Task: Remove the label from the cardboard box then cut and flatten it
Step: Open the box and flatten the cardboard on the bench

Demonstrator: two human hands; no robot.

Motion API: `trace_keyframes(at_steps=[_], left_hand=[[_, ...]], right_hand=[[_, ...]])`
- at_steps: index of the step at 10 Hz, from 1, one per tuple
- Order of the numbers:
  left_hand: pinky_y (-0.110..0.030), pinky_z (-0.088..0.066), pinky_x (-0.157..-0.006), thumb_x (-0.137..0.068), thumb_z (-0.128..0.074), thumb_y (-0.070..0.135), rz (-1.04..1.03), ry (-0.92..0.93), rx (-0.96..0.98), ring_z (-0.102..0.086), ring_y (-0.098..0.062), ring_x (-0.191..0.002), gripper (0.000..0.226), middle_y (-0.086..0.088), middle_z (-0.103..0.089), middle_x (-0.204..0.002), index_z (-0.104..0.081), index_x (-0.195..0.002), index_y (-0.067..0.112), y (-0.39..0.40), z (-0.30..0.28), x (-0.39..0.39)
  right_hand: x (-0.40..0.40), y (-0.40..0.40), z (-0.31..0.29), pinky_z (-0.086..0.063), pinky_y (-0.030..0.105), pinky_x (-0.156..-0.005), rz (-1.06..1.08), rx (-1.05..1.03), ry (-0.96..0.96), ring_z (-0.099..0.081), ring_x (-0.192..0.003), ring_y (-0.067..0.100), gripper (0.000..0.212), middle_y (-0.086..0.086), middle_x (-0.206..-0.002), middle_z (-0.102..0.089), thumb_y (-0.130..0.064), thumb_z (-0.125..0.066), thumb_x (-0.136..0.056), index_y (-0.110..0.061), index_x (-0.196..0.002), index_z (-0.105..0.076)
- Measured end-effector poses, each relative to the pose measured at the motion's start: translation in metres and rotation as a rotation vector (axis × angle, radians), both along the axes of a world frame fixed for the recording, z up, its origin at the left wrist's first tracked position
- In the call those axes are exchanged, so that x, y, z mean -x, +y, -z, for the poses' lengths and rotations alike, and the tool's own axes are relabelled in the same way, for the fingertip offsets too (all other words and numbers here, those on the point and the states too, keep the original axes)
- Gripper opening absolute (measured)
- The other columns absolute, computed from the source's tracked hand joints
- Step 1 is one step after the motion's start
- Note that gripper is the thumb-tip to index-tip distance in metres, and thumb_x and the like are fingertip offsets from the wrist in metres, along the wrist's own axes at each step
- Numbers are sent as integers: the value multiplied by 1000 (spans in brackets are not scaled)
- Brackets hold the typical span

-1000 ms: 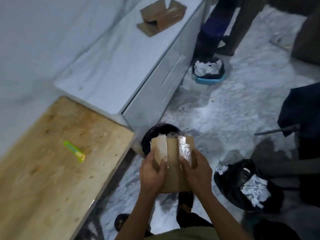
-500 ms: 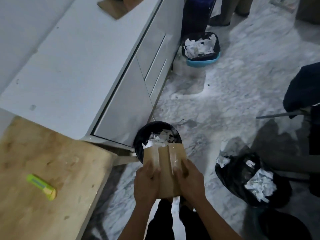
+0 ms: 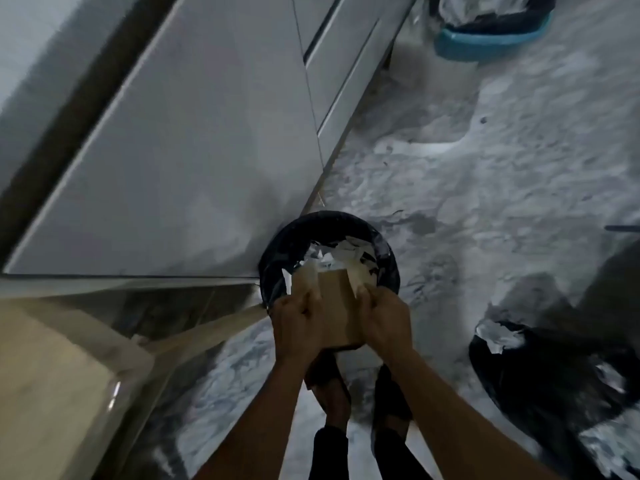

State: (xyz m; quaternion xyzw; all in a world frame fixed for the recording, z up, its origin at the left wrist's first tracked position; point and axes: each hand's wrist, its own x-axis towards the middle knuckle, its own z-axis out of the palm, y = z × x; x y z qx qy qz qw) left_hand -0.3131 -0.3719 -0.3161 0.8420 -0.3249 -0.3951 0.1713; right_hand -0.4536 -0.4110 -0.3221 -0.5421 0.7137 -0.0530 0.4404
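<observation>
I hold the cardboard box over the black bin so peelings drop in. My left hand and right hand each grip a pale label strip.

Motion-blurred throughout; cardboard box partly hidden by both hands, label indistinct; blue-rimmed bin cropped at top edge, black bag at right.

Brown cardboard box, black bin (white scraps inside).

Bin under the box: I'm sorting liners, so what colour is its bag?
Black, on the bin below the cardboard box, in the head view.
</observation>
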Motion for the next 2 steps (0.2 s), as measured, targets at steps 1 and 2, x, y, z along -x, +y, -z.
trace_keyframes(at_steps=[1, 2], left_hand=[[-41, -48, -87, -102, -37, 47, -2, 42, -7, -59, -33, -107, 49, -11, -61, -103, -68, -108, 9, -3, 26, 0], [-43, -33, -115, -104, -32, 46, -15, 68, -28, -40, -27, -141, 56, -10, -45, -152, -41, -150, 16, -7, 29, 0]], right_hand=[[-1, -7, 31, -42, 32, -67, -8, 24, -49, -63, -90, 35, 44, 17, -95, -66, -36, -33, -104, -6, -101, -65], [4, -10, 39, -47, 45, -98, -43, -18, -42, -53, -121, 38, 50, 14, -135, -56, -43, -27, -103, -21, -144, -45]])
